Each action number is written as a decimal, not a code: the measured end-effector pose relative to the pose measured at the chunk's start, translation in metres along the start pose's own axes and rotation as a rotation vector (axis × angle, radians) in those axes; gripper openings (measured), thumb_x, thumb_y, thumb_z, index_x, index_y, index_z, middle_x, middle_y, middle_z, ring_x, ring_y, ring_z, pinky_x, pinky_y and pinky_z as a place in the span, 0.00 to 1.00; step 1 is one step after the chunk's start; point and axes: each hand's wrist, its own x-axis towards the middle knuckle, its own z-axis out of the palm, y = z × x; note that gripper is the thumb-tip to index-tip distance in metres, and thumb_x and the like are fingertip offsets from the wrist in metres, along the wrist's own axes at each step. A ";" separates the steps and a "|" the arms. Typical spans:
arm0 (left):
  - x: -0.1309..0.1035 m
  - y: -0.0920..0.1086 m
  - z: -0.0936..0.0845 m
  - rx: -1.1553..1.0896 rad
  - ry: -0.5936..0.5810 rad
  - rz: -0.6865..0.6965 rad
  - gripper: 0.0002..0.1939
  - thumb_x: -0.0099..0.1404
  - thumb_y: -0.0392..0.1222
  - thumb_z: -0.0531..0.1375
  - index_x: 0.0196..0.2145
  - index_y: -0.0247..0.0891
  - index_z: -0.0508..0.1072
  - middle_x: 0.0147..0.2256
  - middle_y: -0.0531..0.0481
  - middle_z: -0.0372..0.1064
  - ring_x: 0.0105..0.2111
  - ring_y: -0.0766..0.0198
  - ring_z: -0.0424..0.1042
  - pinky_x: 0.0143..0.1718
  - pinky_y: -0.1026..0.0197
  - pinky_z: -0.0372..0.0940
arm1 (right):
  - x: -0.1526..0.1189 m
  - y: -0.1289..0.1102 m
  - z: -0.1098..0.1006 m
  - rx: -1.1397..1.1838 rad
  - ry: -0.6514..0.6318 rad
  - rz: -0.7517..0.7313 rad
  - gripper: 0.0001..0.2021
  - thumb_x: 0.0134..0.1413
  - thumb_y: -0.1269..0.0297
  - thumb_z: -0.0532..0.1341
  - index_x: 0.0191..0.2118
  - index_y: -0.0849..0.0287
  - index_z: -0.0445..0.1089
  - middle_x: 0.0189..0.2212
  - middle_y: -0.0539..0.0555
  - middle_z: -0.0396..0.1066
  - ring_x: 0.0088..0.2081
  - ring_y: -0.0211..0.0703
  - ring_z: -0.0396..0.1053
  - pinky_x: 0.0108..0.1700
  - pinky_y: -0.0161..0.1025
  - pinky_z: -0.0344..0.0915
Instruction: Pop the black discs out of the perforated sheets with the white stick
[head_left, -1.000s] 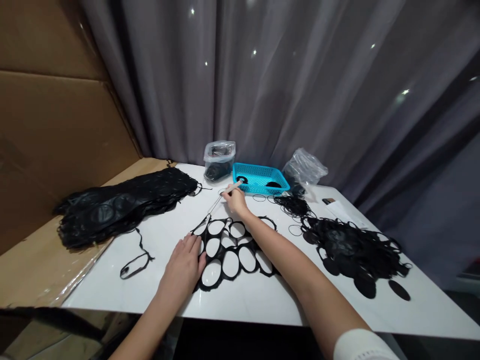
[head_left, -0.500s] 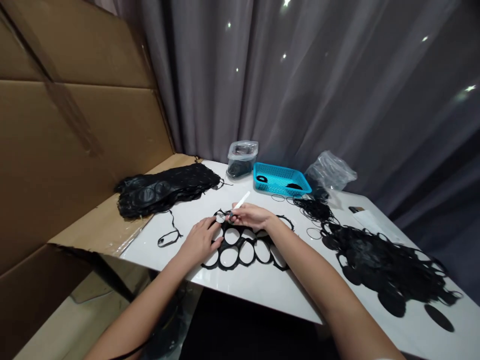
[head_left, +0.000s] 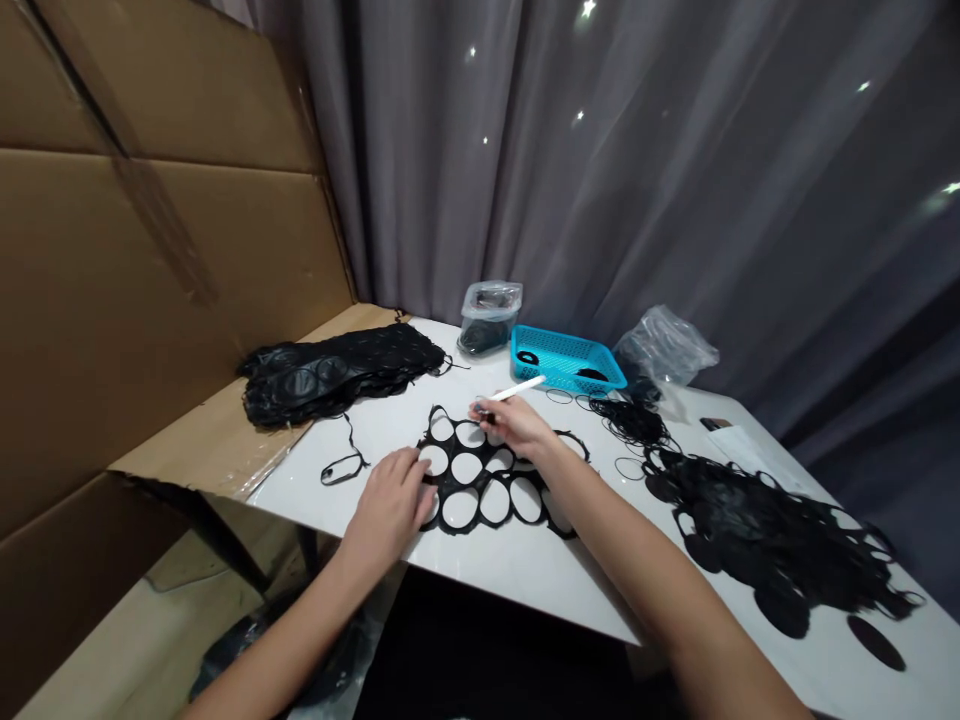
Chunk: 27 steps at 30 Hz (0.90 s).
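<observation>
In the head view, the black ring mesh (head_left: 480, 490) lay flat on the white table (head_left: 525, 570). The left hand (head_left: 382, 503), loosely spread, rested at its left edge; the right hand (head_left: 510, 420) pinched a white tool (head_left: 519, 388) over its far edge. This seemed close work on a ring, calling next for a steadied mesh and careful tip placement; tip contact was unclear.
</observation>
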 end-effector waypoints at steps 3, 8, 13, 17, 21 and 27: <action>-0.026 0.014 -0.001 0.006 -0.008 0.053 0.16 0.72 0.42 0.53 0.54 0.36 0.68 0.52 0.39 0.68 0.55 0.48 0.67 0.56 0.45 0.64 | -0.021 0.033 0.019 -0.307 -0.221 -0.033 0.08 0.51 0.66 0.68 0.29 0.60 0.68 0.29 0.53 0.75 0.31 0.40 0.73 0.28 0.33 0.66; -0.041 0.023 0.002 0.068 -0.002 0.063 0.20 0.72 0.43 0.54 0.57 0.32 0.66 0.56 0.36 0.68 0.57 0.45 0.65 0.56 0.44 0.64 | -0.042 0.054 0.027 -0.864 -0.334 -0.386 0.08 0.57 0.62 0.62 0.29 0.58 0.68 0.31 0.49 0.74 0.36 0.42 0.71 0.42 0.38 0.64; -0.036 0.022 -0.003 0.063 -0.053 0.081 0.18 0.71 0.40 0.54 0.56 0.32 0.67 0.57 0.38 0.68 0.57 0.45 0.65 0.55 0.43 0.64 | -0.042 0.059 0.027 -0.890 -0.334 -0.446 0.07 0.59 0.63 0.60 0.31 0.57 0.68 0.32 0.49 0.73 0.37 0.41 0.70 0.42 0.37 0.63; -0.035 0.023 -0.005 0.060 -0.060 0.075 0.19 0.71 0.40 0.54 0.57 0.33 0.67 0.57 0.39 0.68 0.58 0.46 0.64 0.56 0.44 0.64 | -0.041 0.062 0.027 -0.892 -0.336 -0.438 0.06 0.59 0.64 0.59 0.31 0.57 0.68 0.32 0.49 0.73 0.36 0.40 0.70 0.40 0.36 0.62; -0.035 0.023 -0.005 0.065 -0.057 0.086 0.19 0.71 0.40 0.54 0.56 0.31 0.68 0.56 0.37 0.69 0.58 0.45 0.65 0.56 0.43 0.64 | -0.042 0.060 0.028 -0.909 -0.322 -0.429 0.06 0.60 0.64 0.60 0.32 0.58 0.69 0.32 0.49 0.73 0.36 0.40 0.70 0.41 0.36 0.62; -0.035 0.020 -0.003 0.034 -0.067 0.086 0.19 0.71 0.41 0.53 0.57 0.33 0.66 0.58 0.37 0.67 0.59 0.47 0.65 0.58 0.43 0.63 | -0.046 0.064 0.028 -0.985 -0.359 -0.526 0.06 0.62 0.66 0.58 0.33 0.56 0.67 0.34 0.50 0.71 0.38 0.41 0.69 0.42 0.37 0.62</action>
